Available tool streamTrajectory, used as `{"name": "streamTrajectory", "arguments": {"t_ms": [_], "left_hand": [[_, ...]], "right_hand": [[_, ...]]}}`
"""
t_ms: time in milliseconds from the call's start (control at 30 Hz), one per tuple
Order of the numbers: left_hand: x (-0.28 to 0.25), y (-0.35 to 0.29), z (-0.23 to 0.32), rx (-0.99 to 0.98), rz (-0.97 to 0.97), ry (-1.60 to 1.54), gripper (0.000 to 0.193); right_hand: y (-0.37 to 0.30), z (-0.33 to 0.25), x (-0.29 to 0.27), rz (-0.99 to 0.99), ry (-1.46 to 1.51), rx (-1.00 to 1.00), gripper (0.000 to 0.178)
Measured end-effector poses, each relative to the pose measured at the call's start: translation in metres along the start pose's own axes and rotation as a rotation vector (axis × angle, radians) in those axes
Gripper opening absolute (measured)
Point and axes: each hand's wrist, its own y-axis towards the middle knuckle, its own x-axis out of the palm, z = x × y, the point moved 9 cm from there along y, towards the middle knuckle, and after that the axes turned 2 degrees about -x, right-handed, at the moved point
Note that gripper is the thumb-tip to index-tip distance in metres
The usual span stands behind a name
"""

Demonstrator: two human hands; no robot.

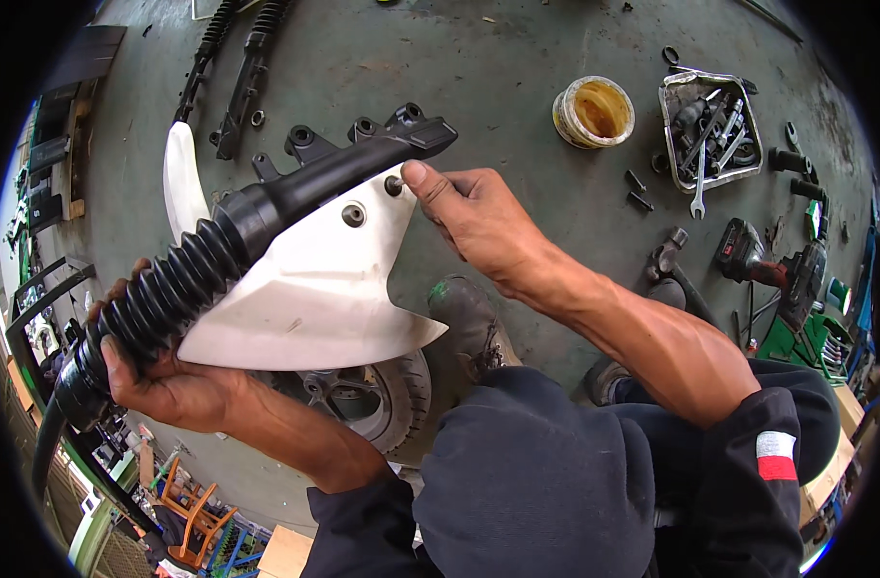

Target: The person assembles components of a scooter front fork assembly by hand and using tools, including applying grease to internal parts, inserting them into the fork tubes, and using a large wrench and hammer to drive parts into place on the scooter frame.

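Left hand [175, 390] curls round the ribbed boot [178, 281], right hand [486, 220] pinches a bolt [394, 186] at the white guard [310, 279] — fastening looks unfinished.

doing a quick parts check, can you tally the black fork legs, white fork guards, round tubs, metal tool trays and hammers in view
Black fork legs: 3
White fork guards: 2
Round tub: 1
Metal tool tray: 1
Hammer: 1
Total: 8
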Motion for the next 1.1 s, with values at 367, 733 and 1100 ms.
{"name": "streamTrajectory", "arguments": {"t_ms": [367,733,1100], "left_hand": [[-0.009,0.000,0.001,0.014,-0.007,0.015,0.049],[0.001,-0.004,0.002,0.049,0.019,0.072,0.050],[0.036,-0.002,-0.013,0.021,0.054,0.220,0.043]], "right_hand": [[-0.028,0.013,0.021,-0.013,0.445,0.283,0.053],[-0.025,0.013,0.023,-0.046,0.553,0.356,0.053],[0.014,-0.033,-0.039,-0.258,-0.165,0.133,0.059]]}}
